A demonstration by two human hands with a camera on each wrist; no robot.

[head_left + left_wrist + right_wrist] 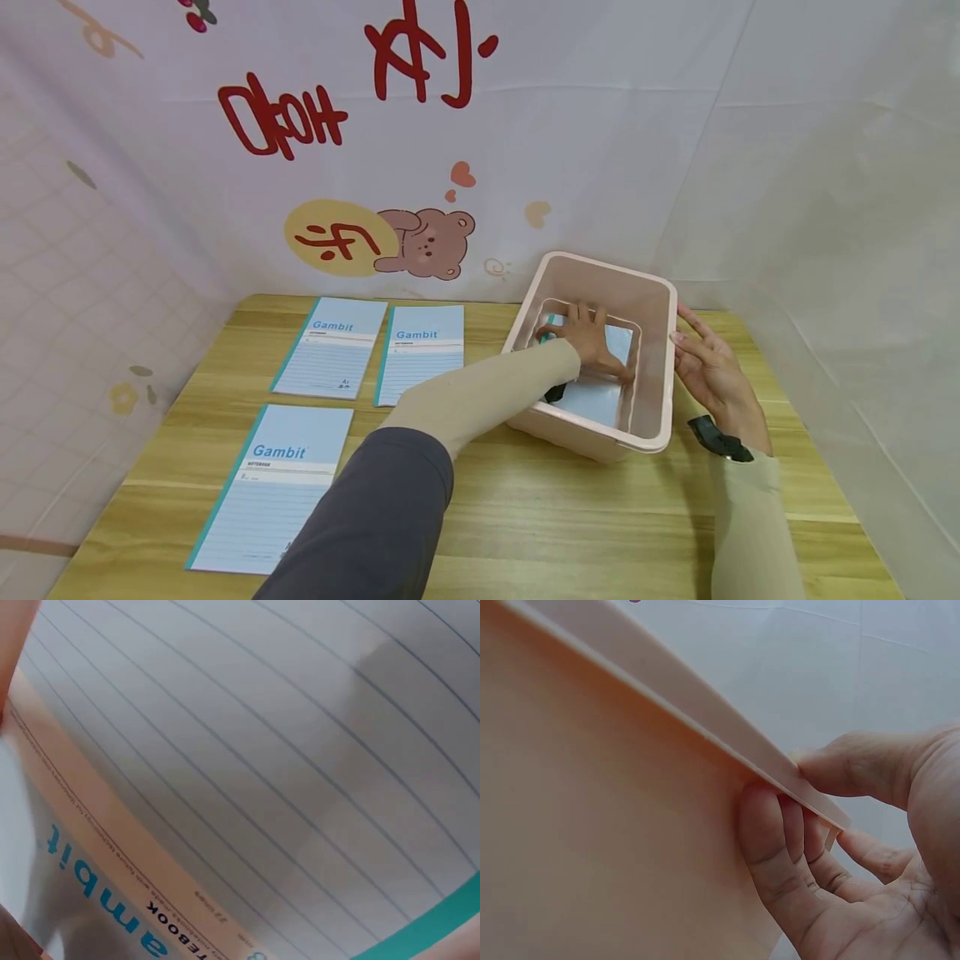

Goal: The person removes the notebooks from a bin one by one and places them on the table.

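Note:
A light pink plastic bin (600, 437) stands at the table's back right. My left hand (588, 337) reaches down inside it, palm down, fingers and thumb spread across a pale blue notebook (618, 340) to grip its edges. In the left wrist view that notebook (247, 765) fills the picture, its lined cover looking slightly bowed, a teal spine at lower right. My right hand (712, 371) pinches the bin's right rim. The right wrist view shows the thumb on top of the rim (727, 742) and the fingers curled beneath it.
Three Gambit notebooks lie flat on the left of the wooden table (517, 533): two at the back, a slim one (330, 346) and another (422, 350), and a larger one (273, 487) nearer. A printed white curtain (600, 125) hangs behind; sheeting borders both sides.

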